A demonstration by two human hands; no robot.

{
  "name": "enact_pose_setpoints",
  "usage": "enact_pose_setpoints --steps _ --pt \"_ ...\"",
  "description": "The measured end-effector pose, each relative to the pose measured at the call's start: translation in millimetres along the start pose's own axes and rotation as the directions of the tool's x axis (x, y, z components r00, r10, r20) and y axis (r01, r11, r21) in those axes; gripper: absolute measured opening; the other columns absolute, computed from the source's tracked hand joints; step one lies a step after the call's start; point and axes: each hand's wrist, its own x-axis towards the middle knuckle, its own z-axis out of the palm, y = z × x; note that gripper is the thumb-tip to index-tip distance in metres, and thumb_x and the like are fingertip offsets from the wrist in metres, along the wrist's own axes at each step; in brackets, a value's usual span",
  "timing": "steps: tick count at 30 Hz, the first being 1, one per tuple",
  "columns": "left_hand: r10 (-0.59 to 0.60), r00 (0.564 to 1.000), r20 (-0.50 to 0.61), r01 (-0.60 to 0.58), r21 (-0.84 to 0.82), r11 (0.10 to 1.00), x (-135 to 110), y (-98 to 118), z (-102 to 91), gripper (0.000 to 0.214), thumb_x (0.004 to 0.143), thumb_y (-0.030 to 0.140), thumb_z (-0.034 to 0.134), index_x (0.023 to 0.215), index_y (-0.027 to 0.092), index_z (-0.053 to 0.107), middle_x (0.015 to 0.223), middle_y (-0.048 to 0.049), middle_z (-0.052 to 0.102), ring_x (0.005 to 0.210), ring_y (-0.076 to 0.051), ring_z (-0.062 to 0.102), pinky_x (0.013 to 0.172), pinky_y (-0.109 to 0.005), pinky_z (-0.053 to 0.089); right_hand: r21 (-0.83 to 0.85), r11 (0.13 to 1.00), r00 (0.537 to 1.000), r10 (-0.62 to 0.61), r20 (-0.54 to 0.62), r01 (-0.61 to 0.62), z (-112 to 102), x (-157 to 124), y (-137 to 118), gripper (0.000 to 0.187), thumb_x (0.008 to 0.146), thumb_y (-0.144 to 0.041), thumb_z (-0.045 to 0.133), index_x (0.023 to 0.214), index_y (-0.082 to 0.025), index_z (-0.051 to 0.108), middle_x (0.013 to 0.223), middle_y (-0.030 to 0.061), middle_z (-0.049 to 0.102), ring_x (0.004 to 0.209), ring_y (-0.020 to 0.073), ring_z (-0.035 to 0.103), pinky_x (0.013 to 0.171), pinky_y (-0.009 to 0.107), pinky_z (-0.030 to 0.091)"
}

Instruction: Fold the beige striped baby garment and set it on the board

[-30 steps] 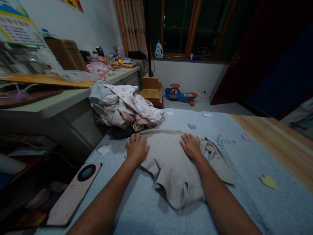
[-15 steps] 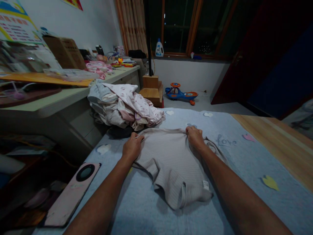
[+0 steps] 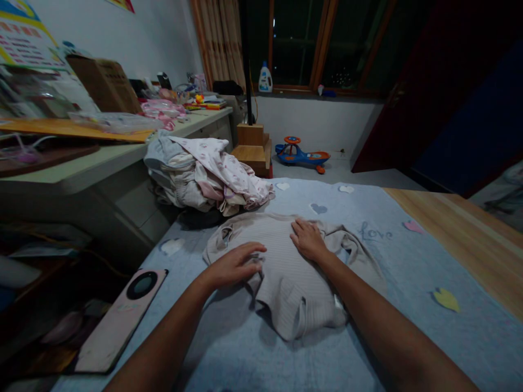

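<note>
Head view: we look down on a pale blue quilted blanket (image 3: 412, 343) with a ribbed beige knit top (image 3: 281, 277) lying bunched on it. Our right hand (image 3: 309, 240) presses flat and open on the top; our left hand (image 3: 233, 266) lies open over its near side, not gripping.

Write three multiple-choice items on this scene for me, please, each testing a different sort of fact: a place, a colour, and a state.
1. Where is the heap of pale pink and grey clothes relative to the ribbed beige sweater?
A. Under it
B. Beyond it
C. Right of it

2. What colours is the plastic ride-on toy?
A. Blue and orange
B. Green and yellow
C. Black and white

3. How is the right hand placed?
A. Clenched in the air
B. Beside the sweater
C. Flat on the sweater

1. B: the heap lies farther up the light blue bedspread.
2. A: its body is blue, its wheel orange.
3. C: the palm rests on the ribbed knit.
</note>
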Motion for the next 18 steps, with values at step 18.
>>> enact_pose_setpoints --steps 18 --pt "0.034 0.949 -0.315 -0.017 0.057 0.998 -33 -3 55.3 0.077 0.066 0.008 0.053 0.142 0.022 0.05 0.142 -0.0103 0.053 0.133 -0.027 0.046 0.115 -0.048 0.033 0.588 0.807 0.965 -0.19 0.178 0.05 -59 -130 -25 0.027 0.087 -0.04 0.061 0.101 -0.017 0.064 0.091 0.0053 0.063 0.081 0.0185 0.058 0.075 0.029 0.043"
